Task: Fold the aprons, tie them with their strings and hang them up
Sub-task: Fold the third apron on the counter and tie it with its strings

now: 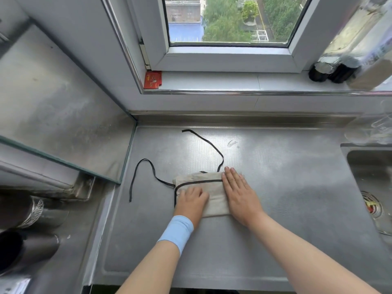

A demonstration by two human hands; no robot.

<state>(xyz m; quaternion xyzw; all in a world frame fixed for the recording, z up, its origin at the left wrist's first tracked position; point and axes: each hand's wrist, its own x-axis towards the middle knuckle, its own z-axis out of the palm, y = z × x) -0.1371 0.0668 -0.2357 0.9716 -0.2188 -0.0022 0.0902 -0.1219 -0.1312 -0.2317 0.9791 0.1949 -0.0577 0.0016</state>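
A beige apron (212,188) with black trim lies folded into a small rectangle on the steel counter (275,187). Two black strings trail from it: the left string (146,164) loops out towards the glass panel, the right string (207,143) curves back towards the wall. My left hand (192,200), with a light blue wristband, rests on the apron's near left part with its fingers curled. My right hand (239,192) lies flat, fingers together, pressing on the apron's right edge.
A sink (373,183) with a drain strainer is at the right. A glass panel (70,124) and dark pots stand at the left. Dark jars (331,71) and a red packet (152,80) sit on the window sill. A clear container (371,130) stands by the sink.
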